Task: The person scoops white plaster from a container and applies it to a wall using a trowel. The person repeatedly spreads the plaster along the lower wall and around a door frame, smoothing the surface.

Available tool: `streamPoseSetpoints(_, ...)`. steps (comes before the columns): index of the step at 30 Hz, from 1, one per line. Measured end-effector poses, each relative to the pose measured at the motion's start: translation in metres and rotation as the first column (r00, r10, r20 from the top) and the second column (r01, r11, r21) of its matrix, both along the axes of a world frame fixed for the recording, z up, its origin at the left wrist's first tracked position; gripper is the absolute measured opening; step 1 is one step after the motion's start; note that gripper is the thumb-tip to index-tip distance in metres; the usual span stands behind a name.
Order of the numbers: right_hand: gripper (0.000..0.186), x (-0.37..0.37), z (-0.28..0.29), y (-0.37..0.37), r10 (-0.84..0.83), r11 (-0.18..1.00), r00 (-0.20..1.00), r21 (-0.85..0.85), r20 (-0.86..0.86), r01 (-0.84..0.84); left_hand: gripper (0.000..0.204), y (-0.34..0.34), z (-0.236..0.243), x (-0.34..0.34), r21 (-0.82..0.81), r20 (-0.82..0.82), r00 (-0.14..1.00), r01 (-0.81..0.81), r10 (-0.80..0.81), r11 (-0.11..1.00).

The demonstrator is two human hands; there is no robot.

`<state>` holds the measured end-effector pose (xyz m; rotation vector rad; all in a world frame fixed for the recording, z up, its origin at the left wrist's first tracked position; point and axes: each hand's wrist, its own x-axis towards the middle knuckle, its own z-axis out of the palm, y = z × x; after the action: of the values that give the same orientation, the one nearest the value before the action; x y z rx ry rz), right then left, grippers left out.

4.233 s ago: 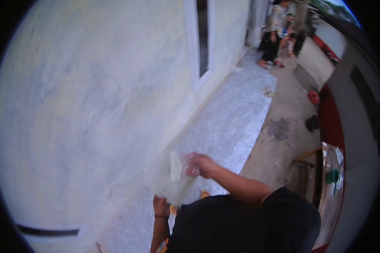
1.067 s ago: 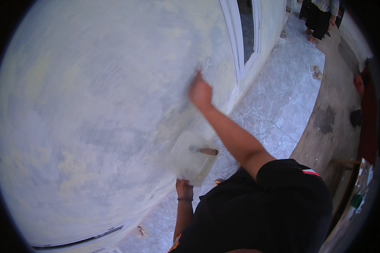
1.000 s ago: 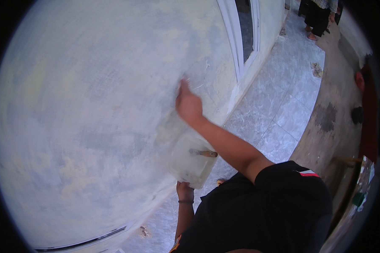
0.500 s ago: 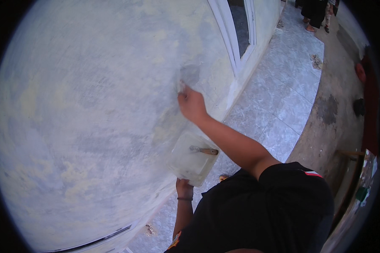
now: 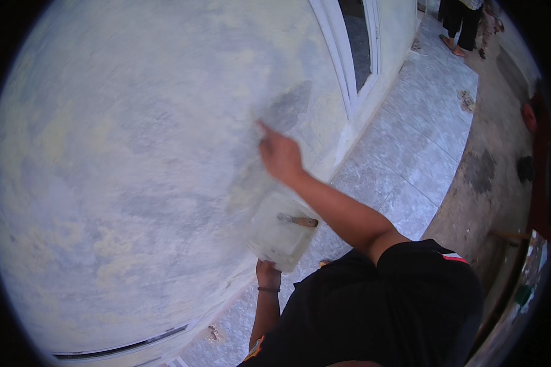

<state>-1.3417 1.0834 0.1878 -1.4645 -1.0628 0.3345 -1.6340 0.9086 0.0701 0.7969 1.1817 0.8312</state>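
My left hand [image 5: 267,275] grips the near edge of a pale, squarish tray [image 5: 264,235], held level beside the wall. A small scraper [image 5: 303,221] with a wooden handle lies across the tray. Up and to the right of the tray, my right hand [image 5: 280,156] is closed against the mottled white-and-yellowish wall [image 5: 153,134]. Its index finger stretches along the surface, and whatever it pinches is hidden or too blurred to name. Just above the hand spreads a darker grey, wet-looking patch [image 5: 291,105]. A second greenish-grey patch [image 5: 242,186] lies between the hand and the tray.
A white-framed window [image 5: 349,55] interrupts the wall at upper right. Grey tiled floor [image 5: 404,147] runs along the wall's foot, with rough concrete [image 5: 471,165] beyond its edge. Another person's legs [image 5: 462,30] show at the top right. A paint-stained wooden bench [image 5: 523,287] stands at lower right.
The dark patch above my right hand has grown wider toward the upper right. My right hand stays near the same spot on the wall; my left hand still holds the tray. The view has shifted slightly.
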Motion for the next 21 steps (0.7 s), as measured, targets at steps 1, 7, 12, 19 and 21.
streamPoseSetpoints(1,0.046,-0.017,0.008,-0.012,0.058,0.993,0.998,0.099,0.003,-0.058,0.068,0.001,0.0,0.0,-0.053,0.129,0.991,-0.039,0.046,0.998)
streamPoseSetpoints(7,0.039,0.026,-0.015,-0.036,0.331,0.943,0.728,0.183,-0.601,-0.278,0.07,0.009,0.01,0.006,-0.099,0.22,0.972,-0.059,0.079,0.993)
streamPoseSetpoints(12,0.03,0.112,-0.054,-0.051,0.1,0.985,0.336,0.044,-0.937,-0.17,0.072,0.007,0.013,0.007,-0.027,0.285,0.958,-0.027,0.034,0.999)
streamPoseSetpoints(19,0.027,0.141,-0.035,-0.036,0.184,0.982,0.256,0.187,-0.949,-0.012,0.069,0.009,0.001,-0.002,-0.02,0.111,0.994,-0.008,0.01,1.0)
streamPoseSetpoints(21,0.027,0.147,-0.02,-0.025,0.222,0.975,0.333,0.217,-0.917,-0.052,0.066,0.01,-0.005,-0.001,-0.055,0.292,0.952,-0.083,0.096,0.995)
